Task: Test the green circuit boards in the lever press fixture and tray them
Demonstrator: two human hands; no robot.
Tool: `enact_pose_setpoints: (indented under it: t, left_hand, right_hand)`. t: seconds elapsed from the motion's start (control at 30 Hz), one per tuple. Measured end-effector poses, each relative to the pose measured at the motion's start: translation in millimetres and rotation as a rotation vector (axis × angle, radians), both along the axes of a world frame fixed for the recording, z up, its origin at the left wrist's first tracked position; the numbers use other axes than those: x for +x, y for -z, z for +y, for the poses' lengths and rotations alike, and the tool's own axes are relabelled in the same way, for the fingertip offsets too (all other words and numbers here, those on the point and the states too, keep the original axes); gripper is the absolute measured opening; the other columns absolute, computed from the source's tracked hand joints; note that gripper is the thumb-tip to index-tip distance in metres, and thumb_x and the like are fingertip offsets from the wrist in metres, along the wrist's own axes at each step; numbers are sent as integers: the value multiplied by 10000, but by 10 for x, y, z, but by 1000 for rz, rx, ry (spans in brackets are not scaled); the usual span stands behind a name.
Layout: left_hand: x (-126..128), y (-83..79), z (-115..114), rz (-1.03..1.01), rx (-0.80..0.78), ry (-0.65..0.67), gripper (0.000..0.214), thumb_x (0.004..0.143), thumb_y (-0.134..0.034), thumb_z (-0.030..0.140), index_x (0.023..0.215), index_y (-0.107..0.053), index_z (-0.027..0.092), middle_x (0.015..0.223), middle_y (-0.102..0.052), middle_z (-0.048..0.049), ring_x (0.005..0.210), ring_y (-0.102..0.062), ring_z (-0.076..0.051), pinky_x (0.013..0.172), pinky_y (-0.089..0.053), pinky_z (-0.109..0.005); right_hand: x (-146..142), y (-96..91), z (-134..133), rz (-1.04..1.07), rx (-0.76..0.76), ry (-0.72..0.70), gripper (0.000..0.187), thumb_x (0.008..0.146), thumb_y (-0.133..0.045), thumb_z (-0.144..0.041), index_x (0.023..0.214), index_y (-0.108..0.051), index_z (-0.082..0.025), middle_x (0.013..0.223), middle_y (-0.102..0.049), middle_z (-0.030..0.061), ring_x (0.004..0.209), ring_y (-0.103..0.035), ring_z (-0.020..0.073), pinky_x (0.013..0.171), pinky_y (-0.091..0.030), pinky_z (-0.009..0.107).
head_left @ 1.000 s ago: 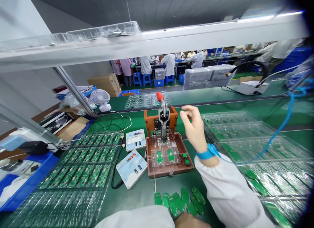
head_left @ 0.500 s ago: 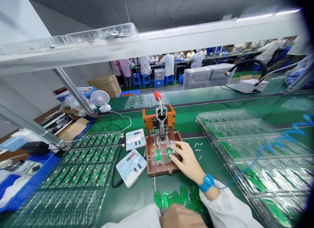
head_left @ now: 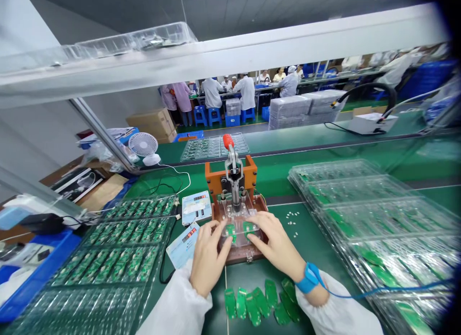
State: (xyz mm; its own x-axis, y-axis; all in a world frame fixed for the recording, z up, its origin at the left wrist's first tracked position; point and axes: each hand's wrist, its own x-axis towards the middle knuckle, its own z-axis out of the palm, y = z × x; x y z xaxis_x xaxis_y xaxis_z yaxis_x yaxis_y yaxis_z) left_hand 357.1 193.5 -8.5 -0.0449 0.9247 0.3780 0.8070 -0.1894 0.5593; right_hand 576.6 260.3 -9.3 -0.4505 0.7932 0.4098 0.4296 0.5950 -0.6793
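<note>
A test fixture [head_left: 236, 181] with an orange frame and a red-tipped toggle clamp stands in front of me. Two small green circuit boards lie side by side in its clear bed. My left hand [head_left: 209, 256] has thumb and forefinger closed about the left circuit board [head_left: 231, 232]. At the other side, my right hand [head_left: 277, 241], with a blue wrist strap [head_left: 309, 277], holds its thumb and forefinger on the right circuit board [head_left: 248, 228]. The clamp handle points up. Several loose green boards [head_left: 253, 306] lie between my forearms.
Left of the fixture are two counter boxes [head_left: 196, 208] with red digits and a clear tray of boards [head_left: 118, 234]. Stacked clear trays [head_left: 363, 205] stand on the right, near tiny white parts [head_left: 292, 219]. A small fan [head_left: 144, 145] sits behind. People work at a far bench.
My left hand has come up from above the loose boards to the left board in the fixture. My right hand stays at the right board.
</note>
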Motion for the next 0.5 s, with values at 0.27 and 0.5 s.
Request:
enact_pose_setpoints:
  t: [0.27,0.5]
  left_hand:
    - [-4,68,26,-149,45,-34,254,993,-590,377,1187,-667,233,1226,-653,-90,1190,-601,-293,1034,-497,-486]
    - [40,338,-233,-159,293,41,192,988,-625,346,1116,-732,249,1053,-738,-48,985,-689,-230,890,-551,-343]
  right_hand:
    - [18,-10,-90,143,-157,67,287,983,-579,-279,1239,-704,-252,1106,-756,77,1034,-687,254,987,-532,429]
    - [71,-111,-409,313,-386,73,189,901,-679,-276,1047,-788,-224,832,-768,7,743,-712,161,706,-560,239]
